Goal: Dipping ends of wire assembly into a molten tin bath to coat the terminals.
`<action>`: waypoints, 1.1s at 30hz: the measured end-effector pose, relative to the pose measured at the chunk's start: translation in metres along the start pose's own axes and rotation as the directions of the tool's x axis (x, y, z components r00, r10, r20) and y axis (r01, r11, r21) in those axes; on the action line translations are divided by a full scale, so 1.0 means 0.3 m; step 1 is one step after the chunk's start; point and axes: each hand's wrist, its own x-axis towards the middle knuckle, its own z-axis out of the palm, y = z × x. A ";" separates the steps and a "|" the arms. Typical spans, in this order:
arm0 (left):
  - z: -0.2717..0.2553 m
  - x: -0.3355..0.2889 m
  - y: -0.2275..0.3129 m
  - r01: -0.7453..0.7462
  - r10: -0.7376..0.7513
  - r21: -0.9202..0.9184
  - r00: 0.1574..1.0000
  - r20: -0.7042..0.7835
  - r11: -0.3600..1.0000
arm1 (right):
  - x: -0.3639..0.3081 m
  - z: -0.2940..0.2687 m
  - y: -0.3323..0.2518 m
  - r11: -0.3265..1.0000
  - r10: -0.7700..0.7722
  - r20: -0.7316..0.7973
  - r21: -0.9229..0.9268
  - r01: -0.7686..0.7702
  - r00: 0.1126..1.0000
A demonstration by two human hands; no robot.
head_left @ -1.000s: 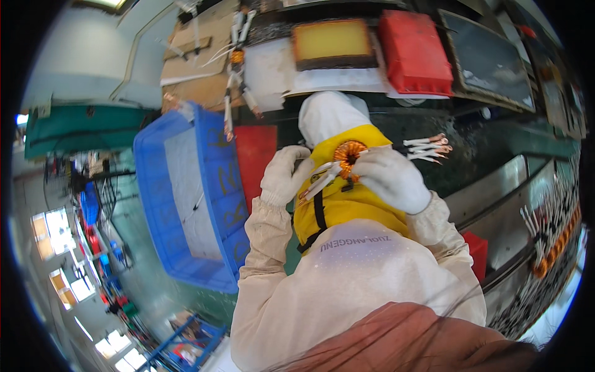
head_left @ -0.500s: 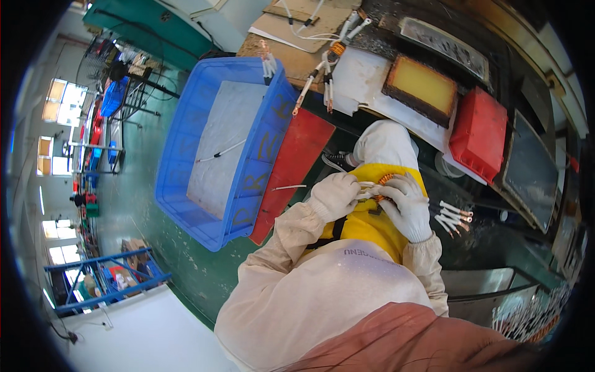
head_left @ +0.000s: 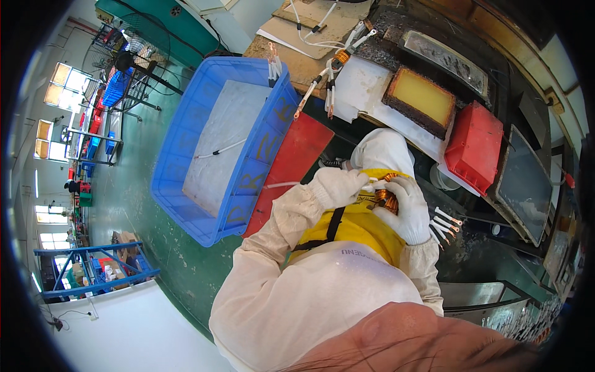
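Note:
Both my hands wear white gloves and meet above the yellow apron on my lap. My right hand (head_left: 408, 214) is curled around a copper wire coil (head_left: 388, 199), whose orange windings show between thumb and fingers. With fingers pinched together, my left hand (head_left: 338, 187) grips a white-sleeved lead (head_left: 374, 185) at the coil's upper left side. A white lead (head_left: 282, 185) sticks out to the left behind my left wrist. Several white leads with copper lugs (head_left: 445, 224) project to the right beyond my right hand. The fingers hide part of the coil.
A blue plastic bin (head_left: 238, 204) stands at the left beside a red board (head_left: 291, 158). On the bench ahead lie another coil with white leads (head_left: 341, 57), a dark-rimmed tray of yellow material (head_left: 424, 99) and a red bin (head_left: 474, 146). More leads cluster at lower right.
My right hand has turned, so more of the coil's copper windings show. My left fingers have closed more tightly on the lead. The view has shifted slightly.

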 end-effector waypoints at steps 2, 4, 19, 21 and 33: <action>-0.002 0.031 -0.021 -0.045 0.046 0.016 0.997 -0.061 0.999 | 0.005 0.005 -0.014 0.993 0.030 -0.011 -0.113 -0.031 0.999; -0.008 0.064 -0.029 -0.074 0.083 0.090 0.990 -0.110 0.993 | -0.001 0.029 -0.019 0.984 0.045 -0.056 -0.169 -0.054 0.997; -0.039 0.111 0.011 -0.144 0.193 0.154 0.905 -0.378 0.978 | 0.002 0.067 0.063 0.918 0.077 -0.018 -0.388 -0.078 0.997; -0.049 0.109 0.047 -0.231 0.263 0.126 0.829 -0.494 0.965 | 0.000 0.060 0.079 0.923 0.029 -0.037 -0.384 -0.041 0.999; 0.195 -0.034 -0.053 0.324 -0.320 -0.896 0.920 0.225 0.302 | 0.007 0.002 0.085 0.959 0.043 -0.022 -0.280 -0.048 0.999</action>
